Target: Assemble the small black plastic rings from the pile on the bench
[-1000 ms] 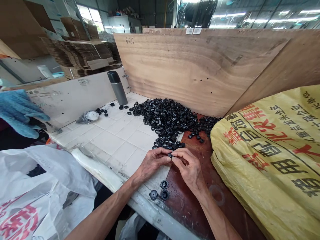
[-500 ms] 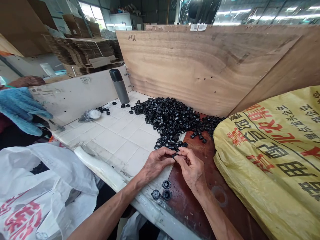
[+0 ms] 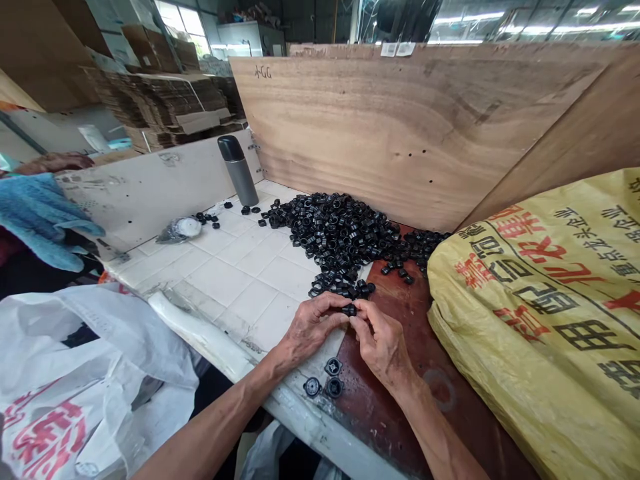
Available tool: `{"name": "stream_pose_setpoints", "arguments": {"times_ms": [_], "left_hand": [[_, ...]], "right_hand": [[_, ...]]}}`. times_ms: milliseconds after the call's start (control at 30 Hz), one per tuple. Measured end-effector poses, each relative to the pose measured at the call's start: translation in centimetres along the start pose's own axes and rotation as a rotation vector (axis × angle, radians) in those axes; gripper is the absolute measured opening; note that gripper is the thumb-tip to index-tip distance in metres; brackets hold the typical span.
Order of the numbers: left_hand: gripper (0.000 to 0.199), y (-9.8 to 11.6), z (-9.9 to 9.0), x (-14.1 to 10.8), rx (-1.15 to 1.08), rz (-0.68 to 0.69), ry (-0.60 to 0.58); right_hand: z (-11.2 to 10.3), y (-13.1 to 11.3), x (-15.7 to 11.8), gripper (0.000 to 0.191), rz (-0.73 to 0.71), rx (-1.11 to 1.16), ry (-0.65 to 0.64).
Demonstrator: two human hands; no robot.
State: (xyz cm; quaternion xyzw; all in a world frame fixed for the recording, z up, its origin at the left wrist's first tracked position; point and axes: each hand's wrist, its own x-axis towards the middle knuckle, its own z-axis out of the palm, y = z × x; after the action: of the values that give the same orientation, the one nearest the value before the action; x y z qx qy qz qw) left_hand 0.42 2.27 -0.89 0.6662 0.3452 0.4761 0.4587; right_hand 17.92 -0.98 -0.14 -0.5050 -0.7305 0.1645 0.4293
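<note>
Between the fingertips of both hands is a small black part (image 3: 349,310), just in front of the pile. My left hand (image 3: 314,325) pinches it from the left with thumb and fingers. From the right, my right hand (image 3: 381,333) grips the same part. A large heap of black plastic pieces (image 3: 340,233) lies beyond the hands, on white tiles and a reddish-brown board. Nearer the front edge, three round black parts (image 3: 333,387) sit close together below my left hand.
A grey flask (image 3: 241,175) stands at the back left, near a small plastic bag (image 3: 180,230). Wooden panels (image 3: 400,127) close off the back. A yellow sack (image 3: 545,320) covers the right side; a white bag (image 3: 95,373) hangs at left.
My right hand's fingers have shifted slightly around the small part, which now shows more clearly between the fingertips. The heap and the three round parts are unchanged.
</note>
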Motion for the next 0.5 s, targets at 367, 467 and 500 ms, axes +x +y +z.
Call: {"name": "stream_pose_setpoints", "arguments": {"times_ms": [367, 467, 500], "left_hand": [[0.021, 0.2, 0.1, -0.1, 0.198, 0.162, -0.123], [0.024, 0.5, 0.2, 0.0, 0.041, -0.07, -0.071], [0.025, 0.6, 0.2, 0.0, -0.014, -0.125, -0.049]], "right_hand": [[-0.8, -0.9, 0.6, 0.04, 0.395, 0.12, -0.145], [-0.7, -1.0, 0.7, 0.034, 0.333, 0.131, -0.086], [-0.6, -0.9, 0.7, 0.027, 0.301, 0.142, -0.063]]}}
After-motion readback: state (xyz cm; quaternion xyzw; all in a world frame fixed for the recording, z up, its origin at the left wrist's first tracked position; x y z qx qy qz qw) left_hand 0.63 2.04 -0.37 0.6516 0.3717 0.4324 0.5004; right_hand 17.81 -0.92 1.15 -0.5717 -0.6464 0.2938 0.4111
